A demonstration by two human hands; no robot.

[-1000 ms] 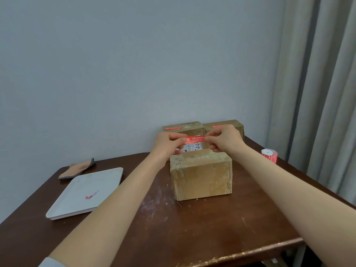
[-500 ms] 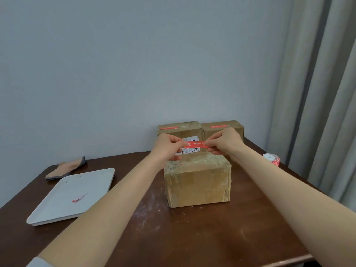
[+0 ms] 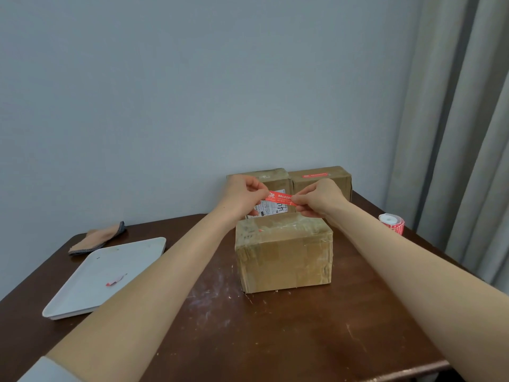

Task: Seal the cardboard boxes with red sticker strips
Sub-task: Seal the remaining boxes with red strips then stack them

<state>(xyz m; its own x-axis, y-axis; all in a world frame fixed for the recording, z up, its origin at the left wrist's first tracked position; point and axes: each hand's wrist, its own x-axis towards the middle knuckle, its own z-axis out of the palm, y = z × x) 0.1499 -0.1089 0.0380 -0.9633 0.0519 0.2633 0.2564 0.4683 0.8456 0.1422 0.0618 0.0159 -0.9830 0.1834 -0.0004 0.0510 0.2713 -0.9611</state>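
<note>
Holding the red strip (image 3: 279,198) stretched btwn both hands, the person has it in the air over the far edge of the front box (image 3: 283,257), not touching it. L hand (image 3: 242,197) pinches the strip's left end w/ thumb and fingertips. R hand (image 3: 319,198) pinches the right end the same way, other fingers curled in.

Change vs half a sec ago: the strip was level and close over the box top. Now it's a bit higher and tilted, left end up, right end down. Hands are about as far apart as before. The box doesn't look to have shifted on the table (image 3: 275,340); the view just swung a little.

My read: still lining up, nothing stuck on this box yet. The tilt prob needs levelling before the strip goes down, or it'll land crooked.

Behind, the right back box (image 3: 319,186) already has a red seal (image 3: 314,175) on top. The left back box (image 3: 272,179) is partly hidden by the L hand. The sticker roll (image 3: 392,223) sits near the table's right edge. A tray (image 3: 132,252) w/ a red scrap (image 3: 116,279) and a cloth (image 3: 96,239) lie at left.
</note>
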